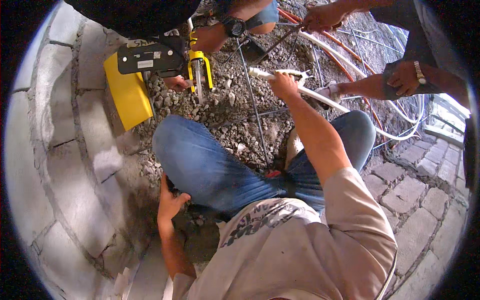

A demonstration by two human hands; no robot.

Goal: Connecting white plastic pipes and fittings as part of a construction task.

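My right hand (285, 86) reaches forward over the gravel and is closed round a white plastic pipe (322, 97), near its thicker pale end (260, 74). The pipe runs from there to the right, past my right knee. My left hand (172, 204) lies beside my left thigh, thumb spread away from the fingers, with nothing visible in it; part of its fingers is hidden by the leg. Ahead to the left, a co-worker's hand (210, 39) with a black watch is on a yellow tool with metal jaws (200, 70). Their other hand (176, 83) is beside its lower end.
Steel rebar (255, 105) crosses the gravel ahead. Orange pipes (345, 75) and more white pipe (400, 136) run along the right. A yellow panel (129, 95) stands by the stone block wall (70, 165). Another person's hands (322, 19) are at the upper right.
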